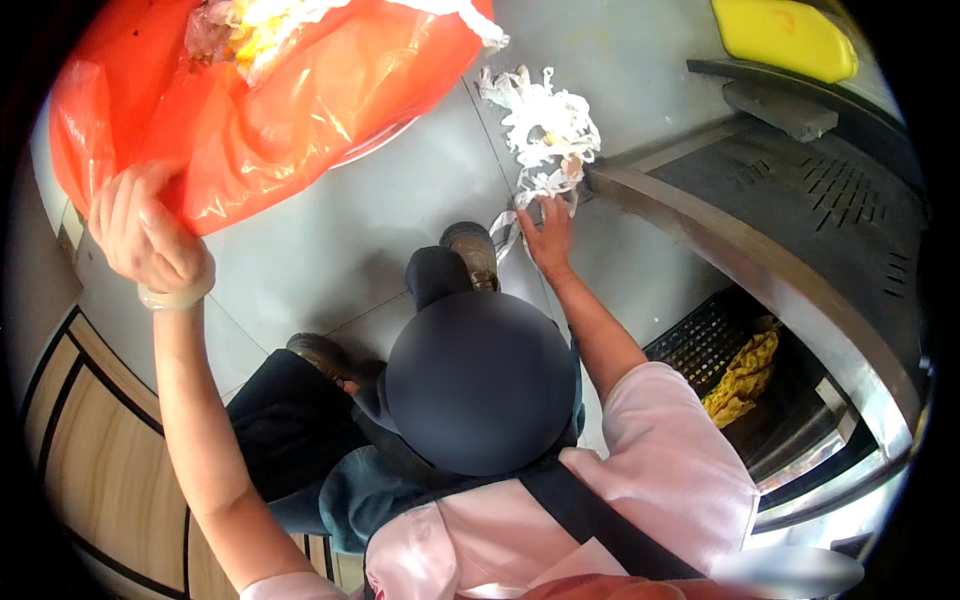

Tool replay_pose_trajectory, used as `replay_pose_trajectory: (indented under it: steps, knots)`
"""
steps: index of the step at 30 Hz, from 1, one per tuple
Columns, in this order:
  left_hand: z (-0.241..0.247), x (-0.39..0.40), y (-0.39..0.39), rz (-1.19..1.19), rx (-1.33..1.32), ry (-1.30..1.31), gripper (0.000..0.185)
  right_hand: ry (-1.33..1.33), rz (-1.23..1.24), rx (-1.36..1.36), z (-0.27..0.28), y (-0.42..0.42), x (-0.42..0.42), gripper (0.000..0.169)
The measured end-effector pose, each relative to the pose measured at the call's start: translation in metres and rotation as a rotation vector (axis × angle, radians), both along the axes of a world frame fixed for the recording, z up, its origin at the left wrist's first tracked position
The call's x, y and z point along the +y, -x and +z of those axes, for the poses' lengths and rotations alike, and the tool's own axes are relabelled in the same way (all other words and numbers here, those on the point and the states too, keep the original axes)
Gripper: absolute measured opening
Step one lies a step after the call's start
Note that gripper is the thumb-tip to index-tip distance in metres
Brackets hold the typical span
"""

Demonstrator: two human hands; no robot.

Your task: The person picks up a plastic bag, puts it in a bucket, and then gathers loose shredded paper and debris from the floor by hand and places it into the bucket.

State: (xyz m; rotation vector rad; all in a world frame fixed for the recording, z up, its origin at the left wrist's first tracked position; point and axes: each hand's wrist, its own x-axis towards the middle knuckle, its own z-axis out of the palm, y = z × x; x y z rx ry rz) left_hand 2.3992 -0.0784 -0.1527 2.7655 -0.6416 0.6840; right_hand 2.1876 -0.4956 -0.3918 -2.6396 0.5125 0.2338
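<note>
At the left of the head view, my left hand (pixel 154 229), with a pale bangle at its wrist, grips the edge of a red plastic bag (pixel 300 150). White and yellow crumpled waste (pixel 259 34) lies in the bag's mouth at the top, and a pale rim shows under the bag. My right hand (pixel 549 232) reaches down to the grey floor at the near end of a tangled heap of white plastic strips (pixel 551 127). Its fingertips meet the strips; whether they pinch them cannot be told. One loose strip (pixel 506 229) trails beside the hand.
A metal-edged unit (pixel 795 277) stands at the right, with a black crate (pixel 690 337) and a yellow cloth (pixel 742 375) beneath it. A yellow container (pixel 784 37) is at top right. Wood-patterned panels (pixel 112 465) are at lower left. My shoes (pixel 472 255) rest on the tiles.
</note>
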Motion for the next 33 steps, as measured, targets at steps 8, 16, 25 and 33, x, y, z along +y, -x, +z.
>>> replay_pose_trajectory:
  steps: [8,16,25,33]
  knots:
    - [0.001,0.001,0.004,0.017,0.008,-0.045,0.044,-0.183,0.234,0.144,0.006,0.001,0.022,0.022]
    - [0.002,0.002,0.004,0.002,0.022,-0.034,0.042,-0.250,0.159,0.020,0.001,0.002,0.008,0.018]
    - [-0.001,0.007,0.007,-0.002,0.013,-0.038,0.039,-0.194,0.710,0.184,0.030,0.032,0.007,0.056]
    - [-0.006,0.019,0.002,-0.064,0.023,-0.058,0.038,-0.074,0.701,0.332,0.010,0.020,0.011,0.026]
